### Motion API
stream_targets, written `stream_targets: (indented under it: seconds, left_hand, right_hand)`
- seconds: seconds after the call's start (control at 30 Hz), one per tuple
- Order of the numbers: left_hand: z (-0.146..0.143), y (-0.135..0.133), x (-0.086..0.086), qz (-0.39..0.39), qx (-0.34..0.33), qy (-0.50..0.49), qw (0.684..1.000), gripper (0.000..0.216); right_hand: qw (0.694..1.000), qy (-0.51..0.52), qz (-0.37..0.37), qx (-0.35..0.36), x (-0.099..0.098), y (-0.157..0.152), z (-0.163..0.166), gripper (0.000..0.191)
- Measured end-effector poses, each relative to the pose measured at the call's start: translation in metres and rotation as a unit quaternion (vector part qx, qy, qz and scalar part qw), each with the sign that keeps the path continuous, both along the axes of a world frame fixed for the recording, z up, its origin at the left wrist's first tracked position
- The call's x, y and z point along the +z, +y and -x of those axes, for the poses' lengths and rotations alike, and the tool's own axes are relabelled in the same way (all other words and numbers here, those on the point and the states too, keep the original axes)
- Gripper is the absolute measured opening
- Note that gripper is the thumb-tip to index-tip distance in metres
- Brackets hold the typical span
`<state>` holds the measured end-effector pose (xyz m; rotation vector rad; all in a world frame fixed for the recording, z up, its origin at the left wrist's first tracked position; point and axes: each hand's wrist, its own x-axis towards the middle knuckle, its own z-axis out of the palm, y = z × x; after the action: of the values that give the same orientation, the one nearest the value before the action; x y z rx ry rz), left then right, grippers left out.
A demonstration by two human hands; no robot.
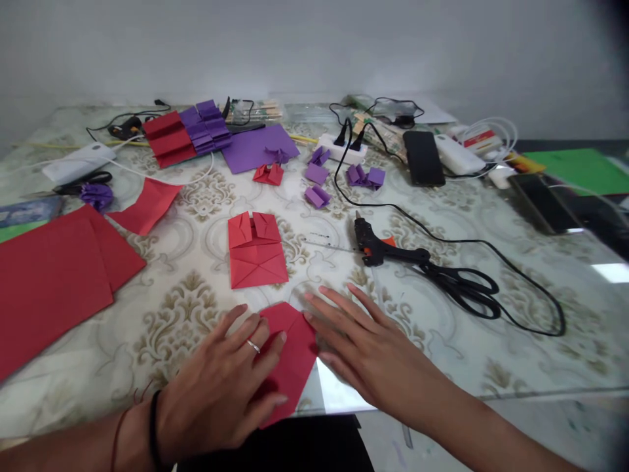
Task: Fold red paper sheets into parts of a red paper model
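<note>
A sheet of folded red paper point(293, 360) lies at the table's front edge between my hands. My left hand point(226, 377), with a ring on one finger, rests over the paper's left side, its fingers apart and slightly bent. On the right side, my right hand point(356, 341) lies with fingers spread, the tips touching or close to the paper's edge. Just beyond them sits a folded red paper piece point(258, 252) with creases and raised flaps. Part of the paper is hidden under my left hand.
A black glue gun point(376, 246) and black-handled scissors point(464, 288) lie to the right, with a cord looping around. Large red sheets point(54, 282) cover the left. Small purple folded pieces point(317, 174), a power strip point(344, 149) and phones point(423, 158) are farther back.
</note>
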<state>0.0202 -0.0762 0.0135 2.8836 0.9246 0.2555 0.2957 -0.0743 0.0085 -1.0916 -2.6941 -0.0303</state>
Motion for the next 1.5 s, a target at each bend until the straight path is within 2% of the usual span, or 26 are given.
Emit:
stream_targets:
  seconds: [0.13,0.27,0.37,0.47,0.73,1.17,1.37,1.5]
  left_hand:
    - [-0.011,0.002,-0.01,-0.018,0.001,-0.015,1.0,0.033]
    - [-0.014,0.008,-0.016,-0.003,-0.064,0.002,0.998,0.042]
    - [-0.013,0.01,-0.018,-0.005,-0.071,0.014,0.997,0.055]
    - [-0.013,0.009,-0.019,-0.014,-0.046,0.013,0.999,0.055]
    - [-0.013,0.005,-0.019,0.038,-0.028,0.013,0.999,0.071]
    - [-0.014,0.001,-0.022,0.017,0.003,0.019,1.0,0.07]
    - [-0.014,0.001,-0.021,0.025,0.001,0.024,0.999,0.071]
    - [-0.014,0.002,-0.02,0.026,-0.001,0.025,0.999,0.071]
  right_hand:
    - [0.994,0.103,0.018,-0.008,0.004,-0.016,0.006,0.024]
    - [0.989,0.133,0.063,-0.021,-0.001,-0.036,0.008,0.019]
    - [0.99,0.119,0.063,-0.041,-0.007,-0.041,0.012,0.024]
    - [0.994,0.083,0.048,-0.056,-0.01,-0.039,0.016,0.03]
    - [0.997,0.031,0.015,-0.076,-0.013,-0.037,0.03,0.033]
    - [0.994,-0.006,0.005,-0.112,-0.014,-0.039,0.043,0.037]
    - [0.993,0.02,0.002,-0.115,-0.017,-0.041,0.04,0.036]
    - [0.994,-0.007,-0.005,-0.109,-0.017,-0.04,0.037,0.037]
